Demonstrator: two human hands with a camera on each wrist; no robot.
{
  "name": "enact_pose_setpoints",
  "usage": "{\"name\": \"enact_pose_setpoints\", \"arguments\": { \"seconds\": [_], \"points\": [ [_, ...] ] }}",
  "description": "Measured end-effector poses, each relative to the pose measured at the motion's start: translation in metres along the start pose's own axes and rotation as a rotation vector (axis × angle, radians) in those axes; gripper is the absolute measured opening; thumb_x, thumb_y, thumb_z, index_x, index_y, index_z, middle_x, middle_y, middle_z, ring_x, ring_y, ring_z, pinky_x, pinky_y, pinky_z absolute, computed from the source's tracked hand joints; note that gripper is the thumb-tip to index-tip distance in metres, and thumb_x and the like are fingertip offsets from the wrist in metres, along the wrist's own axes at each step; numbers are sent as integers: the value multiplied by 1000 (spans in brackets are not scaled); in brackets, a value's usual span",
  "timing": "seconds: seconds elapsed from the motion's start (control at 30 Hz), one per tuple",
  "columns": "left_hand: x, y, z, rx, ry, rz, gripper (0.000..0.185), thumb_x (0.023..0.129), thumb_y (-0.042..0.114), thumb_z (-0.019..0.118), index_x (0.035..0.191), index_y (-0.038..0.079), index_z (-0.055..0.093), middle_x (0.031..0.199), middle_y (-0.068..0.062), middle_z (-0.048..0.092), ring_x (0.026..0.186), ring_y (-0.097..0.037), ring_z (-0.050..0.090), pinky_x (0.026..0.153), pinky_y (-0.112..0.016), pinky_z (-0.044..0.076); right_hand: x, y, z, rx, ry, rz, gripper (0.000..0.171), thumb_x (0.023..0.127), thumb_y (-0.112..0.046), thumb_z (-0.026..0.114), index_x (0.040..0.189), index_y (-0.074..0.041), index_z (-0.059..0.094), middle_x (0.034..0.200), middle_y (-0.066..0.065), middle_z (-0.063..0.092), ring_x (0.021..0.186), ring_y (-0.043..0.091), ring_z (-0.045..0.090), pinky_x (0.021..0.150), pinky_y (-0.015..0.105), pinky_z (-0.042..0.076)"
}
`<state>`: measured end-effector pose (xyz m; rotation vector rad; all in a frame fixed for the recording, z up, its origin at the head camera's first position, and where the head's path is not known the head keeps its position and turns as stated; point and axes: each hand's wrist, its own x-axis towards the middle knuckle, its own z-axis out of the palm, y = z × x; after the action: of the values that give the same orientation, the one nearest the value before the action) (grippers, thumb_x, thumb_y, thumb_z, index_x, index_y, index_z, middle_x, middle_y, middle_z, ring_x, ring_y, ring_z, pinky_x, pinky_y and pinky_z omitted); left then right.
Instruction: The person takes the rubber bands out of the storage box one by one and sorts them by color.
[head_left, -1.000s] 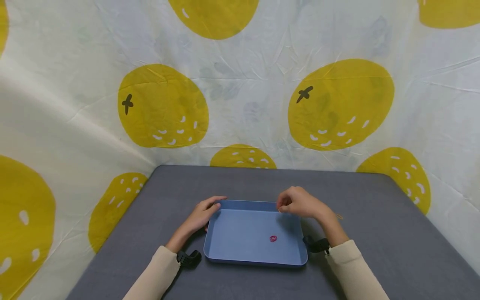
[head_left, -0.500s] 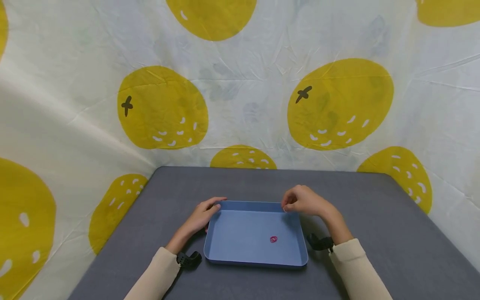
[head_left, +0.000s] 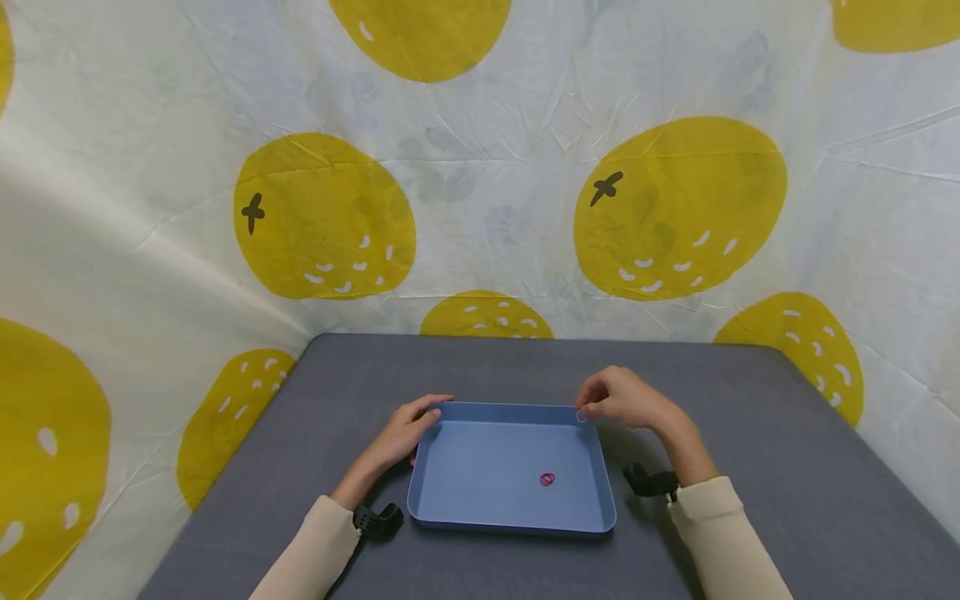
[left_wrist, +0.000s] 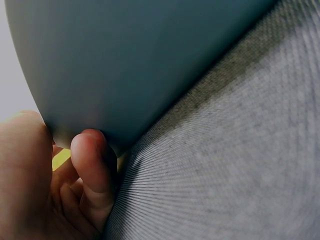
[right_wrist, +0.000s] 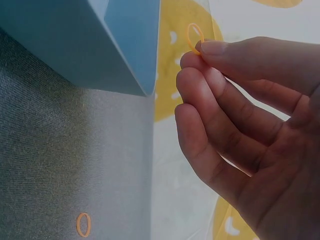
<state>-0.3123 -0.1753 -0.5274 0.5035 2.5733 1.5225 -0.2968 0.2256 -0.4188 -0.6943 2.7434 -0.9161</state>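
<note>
A blue tray (head_left: 465, 500) sits on a grey table (head_left: 750, 500), and everything else lies about it. Near its front right part lies a red rubber band (head_left: 547, 479), flat on the tray floor. At the tray's far left corner the left hand (head_left: 405, 429) rests with relaxed fingers over the rim, the thumb (left_wrist: 92, 170) pressed against the outer wall. At the tray's far right corner the right hand (head_left: 622, 400) hovers just above the rim, thumb and forefinger pinching a small orange rubber band (right_wrist: 194, 37), the other fingers loosely curled. Another orange rubber band (right_wrist: 83, 224) lies on the table outside the tray. Behind the table hangs a white cloth (head_left: 495, 192) printed with yellow fruit.
</note>
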Motion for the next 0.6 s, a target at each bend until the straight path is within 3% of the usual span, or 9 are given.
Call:
{"name": "enact_pose_setpoints", "arguments": {
  "seconds": [0.17,0.6],
  "points": [
    [0,0,2,-12,16,-7,37,110,27,51,146,25,60,130,-16,67,34,-16,45,38,-34,43,-1,2,-2,7,-4,-4,6,94,-9,73,91,-8,78,87,3,76,75,15,63,68,32,54],
    [-2,4,-2,-4,-26,6,37,110,34,51,146,29,60,141,-13,62,46,-19,52,42,-38,47,0,6,-2,10,-18,-2,5,93,-9,74,90,-9,78,84,1,75,75,15,63,67,32,53]
  ]
}}
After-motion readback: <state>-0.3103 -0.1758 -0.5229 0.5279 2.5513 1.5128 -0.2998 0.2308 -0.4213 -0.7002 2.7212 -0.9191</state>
